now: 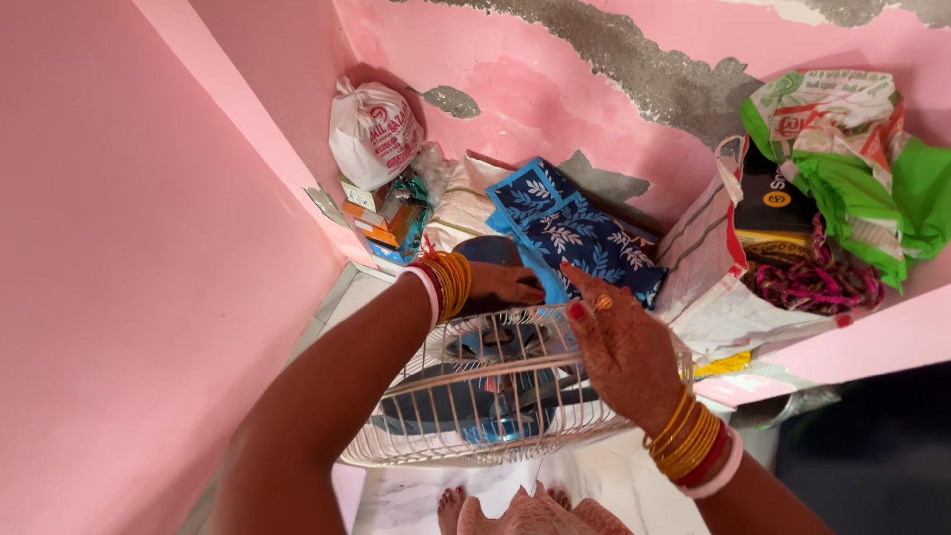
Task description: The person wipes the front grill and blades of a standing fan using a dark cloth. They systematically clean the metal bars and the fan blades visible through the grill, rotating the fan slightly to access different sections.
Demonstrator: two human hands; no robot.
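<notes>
1. Fan (490,396) sits at lower centre of the frame; I see its white wire cage around dark blue blades.
2. Left hand (503,283) lies on the cage's upper rim at centre; its fingers curl over the wires, gripping them.
3. Right hand (622,347) presses on the cage's right side, fingers spread open and flat; bangles (693,446) ring its wrist.
4. Blue leaf-print cloth (575,238) lies just above both hands; a white knotted bag (371,134) sits at upper left; a green sack (852,159) fills the upper right.
</notes>
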